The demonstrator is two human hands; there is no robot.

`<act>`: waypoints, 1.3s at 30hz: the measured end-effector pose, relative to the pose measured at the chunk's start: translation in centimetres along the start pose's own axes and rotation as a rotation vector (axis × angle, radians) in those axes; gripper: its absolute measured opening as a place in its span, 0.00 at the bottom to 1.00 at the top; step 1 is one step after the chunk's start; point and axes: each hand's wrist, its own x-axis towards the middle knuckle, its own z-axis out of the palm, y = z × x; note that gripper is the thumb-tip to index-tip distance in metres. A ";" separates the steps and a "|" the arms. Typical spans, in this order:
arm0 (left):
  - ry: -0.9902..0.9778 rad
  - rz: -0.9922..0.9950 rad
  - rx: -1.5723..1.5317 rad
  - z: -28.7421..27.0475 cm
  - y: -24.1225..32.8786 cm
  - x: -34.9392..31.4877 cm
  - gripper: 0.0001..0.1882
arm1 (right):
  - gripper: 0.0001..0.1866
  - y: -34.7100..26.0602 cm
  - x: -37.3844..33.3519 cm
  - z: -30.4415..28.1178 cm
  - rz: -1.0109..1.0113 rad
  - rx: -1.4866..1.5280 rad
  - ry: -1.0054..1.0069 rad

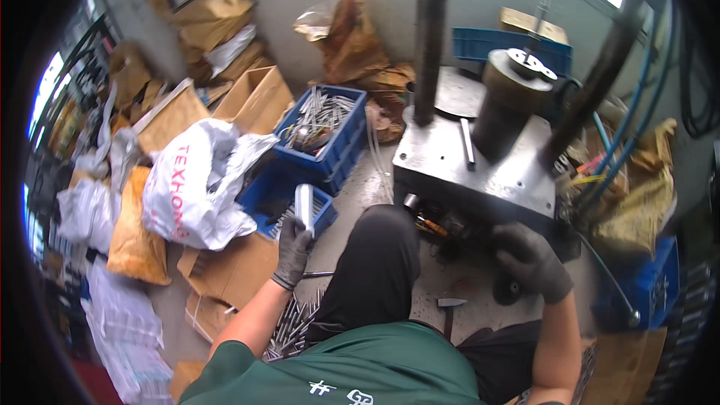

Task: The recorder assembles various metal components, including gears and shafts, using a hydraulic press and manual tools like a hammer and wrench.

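Note:
My left hand (294, 255), in a dark grey glove, is closed around the lower end of a pale, silvery elongated piece (304, 206). The piece stands nearly upright in front of a blue crate (324, 219) with metal rods in it. My right hand (531, 261), gloved the same way, hovers near the front edge of the press's steel plate (517, 180). Its fingers are loosely bent and somewhat blurred, and nothing shows in them. Just below that hand lies a dark round part (506, 290). A hammer (451, 303) rests between my legs.
A thick dark cylinder (510, 109) and a short rod (467, 142) are on the press plate, between two dark columns. Another blue crate (346, 142) holds many metal pins. White sacks (199, 180) and cardboard (229, 270) lie left; loose rods (292, 322) are beside my left leg.

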 end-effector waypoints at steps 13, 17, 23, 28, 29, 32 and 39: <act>-1.112 0.270 -0.054 39.9 10.0 3.3 0.16 | 0.36 10.0 -1.9 1.1 0.268 0.190 0.512; -0.985 0.312 0.203 42.2 6.8 2.2 0.16 | 0.19 10.4 -2.6 3.5 0.618 0.288 0.421; -1.020 0.183 -0.166 40.5 9.3 2.2 0.15 | 0.16 6.3 -1.1 1.5 0.582 0.855 0.248; -0.991 0.158 -0.364 40.8 9.7 2.9 0.14 | 0.24 10.3 -1.4 3.0 0.483 1.200 0.162; -0.992 0.154 -0.366 40.9 9.6 3.0 0.14 | 0.26 11.3 -1.3 2.9 0.452 1.211 0.154; -0.806 0.270 -0.254 40.6 9.5 3.4 0.14 | 0.29 9.9 0.8 2.8 0.375 1.312 0.284; -0.658 0.242 -0.160 41.2 9.4 5.7 0.16 | 0.22 10.7 1.6 3.3 0.457 1.499 0.751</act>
